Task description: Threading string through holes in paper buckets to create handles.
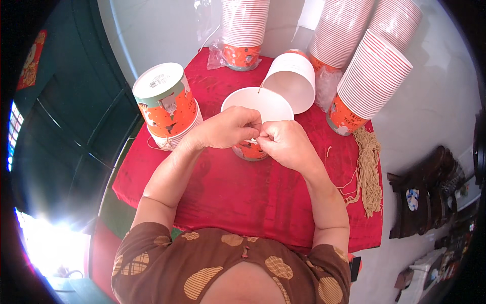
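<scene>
From the head camera, your left hand [225,129] and right hand [286,144] meet at the near rim of an upright paper bucket [257,109] on the red cloth [243,187]. Both sets of fingers are pinched shut, apparently on a thin string, though it is too fine to be sure. A short strand already stands at the far rim. Finished upside-down buckets [167,104] sit at your left; tall stacks [372,76] and a bundle of tan twine [368,169] wait at your right.
</scene>
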Action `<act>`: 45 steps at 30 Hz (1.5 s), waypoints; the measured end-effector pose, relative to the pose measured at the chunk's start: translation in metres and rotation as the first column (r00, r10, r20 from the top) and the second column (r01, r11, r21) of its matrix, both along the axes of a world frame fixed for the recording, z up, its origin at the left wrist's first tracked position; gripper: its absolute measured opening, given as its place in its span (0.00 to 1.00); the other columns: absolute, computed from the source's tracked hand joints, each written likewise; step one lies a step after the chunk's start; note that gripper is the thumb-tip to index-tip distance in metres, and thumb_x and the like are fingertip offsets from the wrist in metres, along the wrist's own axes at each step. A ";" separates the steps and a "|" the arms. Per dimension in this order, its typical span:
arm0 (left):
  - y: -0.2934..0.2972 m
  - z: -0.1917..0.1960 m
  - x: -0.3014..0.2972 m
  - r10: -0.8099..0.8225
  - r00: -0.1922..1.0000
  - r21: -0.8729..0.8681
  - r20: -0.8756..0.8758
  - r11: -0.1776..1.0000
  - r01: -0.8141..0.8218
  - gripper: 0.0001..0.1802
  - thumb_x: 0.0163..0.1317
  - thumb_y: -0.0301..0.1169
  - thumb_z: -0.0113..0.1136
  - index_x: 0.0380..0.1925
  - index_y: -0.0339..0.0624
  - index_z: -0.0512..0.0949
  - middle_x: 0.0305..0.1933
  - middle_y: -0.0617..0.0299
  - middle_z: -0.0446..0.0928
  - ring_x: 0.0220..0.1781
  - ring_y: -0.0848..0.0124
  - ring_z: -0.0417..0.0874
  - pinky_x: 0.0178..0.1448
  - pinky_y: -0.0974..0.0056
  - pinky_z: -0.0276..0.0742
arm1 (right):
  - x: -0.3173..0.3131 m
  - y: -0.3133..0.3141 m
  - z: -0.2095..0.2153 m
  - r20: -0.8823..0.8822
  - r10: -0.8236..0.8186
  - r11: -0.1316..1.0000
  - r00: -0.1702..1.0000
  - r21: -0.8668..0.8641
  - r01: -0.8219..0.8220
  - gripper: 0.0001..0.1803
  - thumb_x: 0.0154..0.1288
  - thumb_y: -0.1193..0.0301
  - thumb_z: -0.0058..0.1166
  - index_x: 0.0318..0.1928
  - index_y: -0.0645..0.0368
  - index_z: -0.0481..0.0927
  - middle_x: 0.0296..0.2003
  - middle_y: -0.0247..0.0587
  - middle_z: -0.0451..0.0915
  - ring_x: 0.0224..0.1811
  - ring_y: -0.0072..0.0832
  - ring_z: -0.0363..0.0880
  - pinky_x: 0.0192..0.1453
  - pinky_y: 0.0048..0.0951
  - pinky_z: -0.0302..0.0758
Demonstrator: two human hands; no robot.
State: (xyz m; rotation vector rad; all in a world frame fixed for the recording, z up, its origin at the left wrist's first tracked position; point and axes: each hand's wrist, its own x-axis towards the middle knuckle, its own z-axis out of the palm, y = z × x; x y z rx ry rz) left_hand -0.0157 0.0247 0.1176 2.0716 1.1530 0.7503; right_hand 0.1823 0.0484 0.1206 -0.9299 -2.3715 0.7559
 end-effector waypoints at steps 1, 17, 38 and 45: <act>0.000 0.000 0.000 0.000 1.000 -0.016 -0.003 1.000 0.000 0.04 0.60 0.23 0.57 0.33 0.32 0.76 0.29 0.61 0.77 0.34 0.75 0.75 0.39 0.67 0.73 | 0.000 0.001 -0.001 0.012 0.010 1.000 1.000 0.001 -0.010 0.08 0.54 0.70 0.53 0.28 0.61 0.81 0.25 0.56 0.78 0.29 0.51 0.80 0.35 0.44 0.75; -0.002 -0.001 0.005 -0.053 0.984 -0.070 0.171 0.995 0.066 0.10 0.62 0.27 0.58 0.40 0.32 0.76 0.34 0.60 0.78 0.35 0.75 0.77 0.37 0.68 0.75 | 0.029 0.003 0.022 0.099 -0.013 0.998 0.995 0.065 0.007 0.09 0.55 0.68 0.55 0.29 0.61 0.82 0.27 0.52 0.81 0.32 0.47 0.82 0.37 0.43 0.75; 0.000 -0.010 0.016 -0.061 0.993 0.159 -0.100 0.984 0.076 0.05 0.53 0.19 0.60 0.28 0.37 0.73 0.29 0.59 0.76 0.36 0.64 0.76 0.44 0.61 0.74 | 0.026 0.020 0.010 -0.032 0.091 0.995 0.995 0.039 -0.090 0.09 0.56 0.71 0.51 0.28 0.65 0.80 0.24 0.57 0.76 0.27 0.50 0.77 0.32 0.43 0.72; -0.003 -0.007 0.018 -0.024 0.969 0.277 -0.245 0.956 0.094 0.08 0.56 0.21 0.60 0.26 0.40 0.70 0.25 0.63 0.71 0.32 0.65 0.74 0.65 0.50 0.65 | 0.026 0.026 0.008 -0.041 0.117 0.993 0.992 0.032 -0.116 0.08 0.56 0.73 0.51 0.29 0.65 0.80 0.25 0.58 0.76 0.26 0.49 0.76 0.32 0.41 0.72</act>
